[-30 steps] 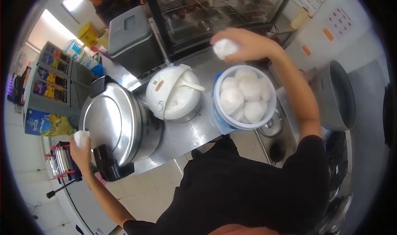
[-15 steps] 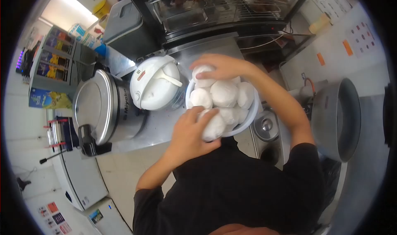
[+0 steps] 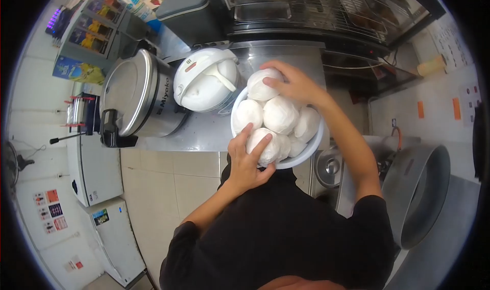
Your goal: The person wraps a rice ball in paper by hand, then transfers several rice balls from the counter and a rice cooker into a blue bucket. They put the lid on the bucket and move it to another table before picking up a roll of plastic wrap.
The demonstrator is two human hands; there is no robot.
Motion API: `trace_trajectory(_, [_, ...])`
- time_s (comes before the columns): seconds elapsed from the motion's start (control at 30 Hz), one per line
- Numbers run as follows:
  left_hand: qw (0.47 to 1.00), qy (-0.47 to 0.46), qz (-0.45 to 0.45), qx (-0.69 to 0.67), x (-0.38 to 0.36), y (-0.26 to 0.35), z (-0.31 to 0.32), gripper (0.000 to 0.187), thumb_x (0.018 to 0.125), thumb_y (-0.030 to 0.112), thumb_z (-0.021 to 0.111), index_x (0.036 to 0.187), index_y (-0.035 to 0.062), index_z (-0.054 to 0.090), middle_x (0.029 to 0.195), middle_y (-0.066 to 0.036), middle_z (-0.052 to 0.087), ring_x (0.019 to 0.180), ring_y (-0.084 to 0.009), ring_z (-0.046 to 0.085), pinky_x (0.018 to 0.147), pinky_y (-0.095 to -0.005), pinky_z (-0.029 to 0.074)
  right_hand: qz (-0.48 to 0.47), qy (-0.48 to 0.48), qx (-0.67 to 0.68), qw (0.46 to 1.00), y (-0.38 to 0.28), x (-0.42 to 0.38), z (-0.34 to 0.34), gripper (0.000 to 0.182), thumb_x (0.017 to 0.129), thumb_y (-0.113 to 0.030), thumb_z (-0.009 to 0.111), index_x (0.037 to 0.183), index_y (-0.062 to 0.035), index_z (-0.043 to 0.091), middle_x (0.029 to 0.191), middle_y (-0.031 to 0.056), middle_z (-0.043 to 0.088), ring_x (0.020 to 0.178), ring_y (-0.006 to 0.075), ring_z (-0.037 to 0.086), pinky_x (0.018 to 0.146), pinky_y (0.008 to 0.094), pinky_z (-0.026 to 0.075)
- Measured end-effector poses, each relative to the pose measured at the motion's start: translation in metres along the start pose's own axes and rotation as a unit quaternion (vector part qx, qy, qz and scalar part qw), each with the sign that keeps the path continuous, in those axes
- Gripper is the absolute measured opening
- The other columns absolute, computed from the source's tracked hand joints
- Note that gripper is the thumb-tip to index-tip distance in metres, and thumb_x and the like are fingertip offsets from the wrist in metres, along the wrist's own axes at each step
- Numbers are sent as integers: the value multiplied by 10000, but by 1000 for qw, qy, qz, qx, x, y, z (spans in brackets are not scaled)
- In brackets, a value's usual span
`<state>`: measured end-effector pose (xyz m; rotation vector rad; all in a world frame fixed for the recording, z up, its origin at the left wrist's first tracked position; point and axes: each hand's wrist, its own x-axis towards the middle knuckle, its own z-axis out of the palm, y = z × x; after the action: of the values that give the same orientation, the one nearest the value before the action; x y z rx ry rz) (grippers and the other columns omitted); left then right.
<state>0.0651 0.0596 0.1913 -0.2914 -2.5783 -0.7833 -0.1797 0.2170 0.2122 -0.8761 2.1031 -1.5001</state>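
A pale basin is heaped with several white paper-wrapped round bundles. My left hand is on the near side, its fingers and thumb curved around a wrapped bundle on top of the heap. At the far side, my right hand grips another wrapped bundle, with the thumb and fingers bent over it. Both bundles rest against others in the pile. The undersides of the lower bundles are hidden.
Left of the basin stands a white rice cooker with a white paddle on its lid, beside a large Miyako pot. Behind is a glass-fronted cabinet with wire racks. A large metal pot stands at the right.
The head view has shifted, so the cookers and cabinet appear higher and farther right. Both hands stay on their wrapped bundles, with the left one slightly farther right in view.
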Motion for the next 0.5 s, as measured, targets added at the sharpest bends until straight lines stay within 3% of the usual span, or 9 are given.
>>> trace_trajectory(0.07, [1000, -4, -13, -3, 1, -1, -1, 837, 711, 253, 858, 1491, 155, 572, 1615, -279, 336, 1324, -435, 425, 1101, -540, 326, 15, 6, -14, 1000, -6, 3, 2, 471, 1000, -282, 738, 1408, -75, 626, 1351, 121, 664, 1260, 235, 625, 1096, 374, 487])
trace_trajectory(0.23, [997, 7, -63, -53, -2, 1, -7, 930, 748, 399, 851, 1554, 113, 486, 1620, -283, 325, 1326, -433, 401, 1116, -549, 304, -54, -1, 16, 998, 11, 10, 4, 461, 966, -310, 761, 1346, -68, 666, 1270, 120, 713, 1190, 248, 663, 1052, 384, 511])
trace_trajectory(0.43, [976, 76, -159, -124, -7, -12, -1, 962, 907, 619, 651, 1605, 21, 366, 1632, -300, 305, 1486, -463, 308, 1228, -577, 228, -31, -46, 34, 998, 8, 10, -7, 434, 1018, -360, 716, 1336, -67, 677, 1306, 107, 698, 1240, 215, 633, 1082, 370, 489])
trace_trajectory(0.5, [970, 86, -157, -164, -2, -20, 1, 958, 910, 602, 656, 1609, 18, 360, 1643, -292, 298, 1513, -460, 298, 1237, -571, 239, -28, -47, 48, 997, 9, 10, -7, 439, 1048, -396, 675, 1341, -69, 680, 1321, 105, 693, 1256, 207, 622, 1094, 367, 479])
